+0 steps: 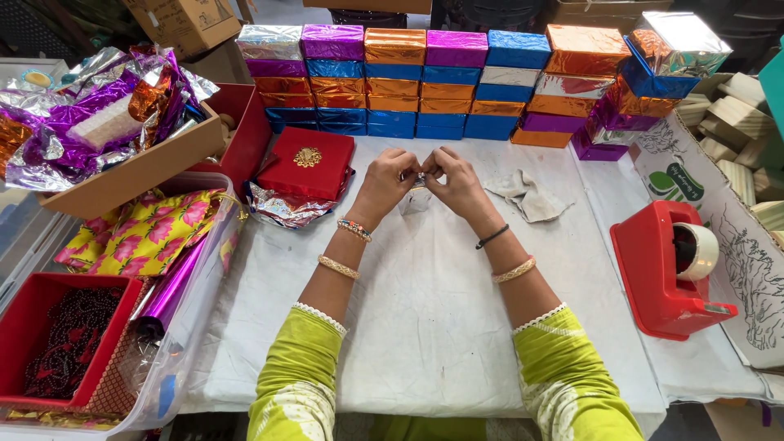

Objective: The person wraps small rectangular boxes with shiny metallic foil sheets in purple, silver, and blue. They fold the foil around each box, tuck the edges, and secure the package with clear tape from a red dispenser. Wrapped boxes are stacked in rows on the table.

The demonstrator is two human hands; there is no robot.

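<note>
My left hand (pixel 386 181) and my right hand (pixel 454 181) meet over the middle of the white-covered table (pixel 425 327), fingers pinched together on a small shiny silver piece (pixel 419 179) held between them. A small clear or silvery object (pixel 414 201) sits on the cloth just below the hands. A red lidded box with a gold ornament (pixel 306 162) lies left of my left hand, resting on crumpled silver foil (pixel 282 209). A crumpled grey cloth (pixel 527 194) lies right of my right hand.
Stacks of foil-wrapped boxes (pixel 457 82) line the back of the table. A red tape dispenser (pixel 668 269) stands at the right. At the left are a cardboard box of crumpled foil (pixel 90 122), a purple foil roll (pixel 167 290), floral fabric (pixel 143 233) and a red tray of dark beads (pixel 57 343).
</note>
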